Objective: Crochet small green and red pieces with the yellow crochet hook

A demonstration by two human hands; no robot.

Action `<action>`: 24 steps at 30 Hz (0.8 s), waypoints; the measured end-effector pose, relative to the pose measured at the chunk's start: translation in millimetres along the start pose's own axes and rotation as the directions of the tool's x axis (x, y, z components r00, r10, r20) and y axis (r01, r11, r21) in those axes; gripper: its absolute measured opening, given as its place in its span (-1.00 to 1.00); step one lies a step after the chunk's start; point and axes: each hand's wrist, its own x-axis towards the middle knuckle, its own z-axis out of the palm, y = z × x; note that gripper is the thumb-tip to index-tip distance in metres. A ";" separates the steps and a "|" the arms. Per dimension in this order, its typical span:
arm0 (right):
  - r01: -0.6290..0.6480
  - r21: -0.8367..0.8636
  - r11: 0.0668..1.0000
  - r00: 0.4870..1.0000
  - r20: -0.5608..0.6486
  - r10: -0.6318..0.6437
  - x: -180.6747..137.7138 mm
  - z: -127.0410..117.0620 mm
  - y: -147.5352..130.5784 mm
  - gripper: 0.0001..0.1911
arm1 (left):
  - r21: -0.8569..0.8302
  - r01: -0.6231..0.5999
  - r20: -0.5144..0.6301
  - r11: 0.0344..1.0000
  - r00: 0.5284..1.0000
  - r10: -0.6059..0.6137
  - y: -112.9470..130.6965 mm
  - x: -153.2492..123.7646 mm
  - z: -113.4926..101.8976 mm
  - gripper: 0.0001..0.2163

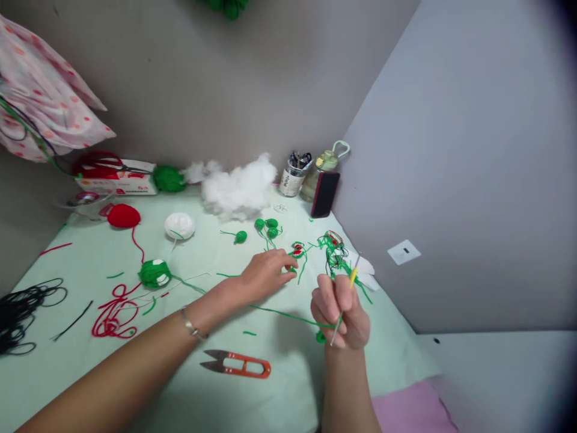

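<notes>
My right hand [341,310] is closed around a crochet hook [354,276] with a yellow grip, its tip pointing up. Green yarn [288,314] runs across the table to this hand from a green and white yarn ball [155,273]. A small green crocheted piece [321,337] shows just below the right hand. My left hand [269,273] reaches over the table, thumb and index finger apart, beside a red, white and green crocheted piece [297,249]. A bit of green shows by its thumb; whether they touch is unclear. Several green crocheted balls [271,223] lie beyond it.
Orange thread snips [243,365] lie in front. White stuffing [241,186], a pen cup [292,177], a bottle [327,161] and a phone [325,194] stand along the back. Yarn scraps [334,246] lie right; red yarn [124,215], white yarn [179,225] and black cord [22,316] lie left.
</notes>
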 end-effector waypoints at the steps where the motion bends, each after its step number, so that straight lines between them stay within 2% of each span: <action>1: -0.012 -0.015 1.000 1.000 -0.017 0.012 -0.1 -0.3 -0.2 -0.89 | 0.032 -0.008 0.011 0.999 1.000 0.007 0.7 7.4 8.9 -0.79; 3: -0.036 -0.038 0.999 0.998 -0.053 0.034 -0.3 -0.9 -1.1 -0.86 | 0.087 -0.015 0.038 0.996 0.999 0.012 -0.3 17.3 22.3 -0.81; 6: -0.050 -0.037 0.998 0.997 -0.067 0.047 -0.3 -1.1 -2.3 -0.83 | 0.136 -0.022 0.060 0.990 0.998 0.013 -5.0 20.9 30.2 -0.84; 11: -0.042 -0.028 0.999 0.998 -0.051 0.040 1.1 -0.6 -2.2 -0.86 | 0.165 0.002 0.071 0.986 0.997 -0.014 -8.1 9.6 23.5 -0.80; 16: -0.062 -0.081 0.995 0.992 -0.116 0.052 4.3 0.0 1.8 -0.83 | 0.163 0.008 0.098 0.987 0.995 -0.025 -1.5 7.9 22.0 -0.73; 20: -0.073 -0.114 0.991 0.985 -0.164 0.053 6.0 -0.1 6.4 -0.79 | 0.164 0.020 0.118 0.986 0.992 -0.040 -1.0 14.5 24.6 -0.81; 24: -0.108 -0.131 0.985 0.976 -0.205 0.079 7.7 -0.1 10.4 -0.75 | 0.129 0.049 0.094 0.990 0.994 -0.062 -5.9 9.4 22.5 -0.79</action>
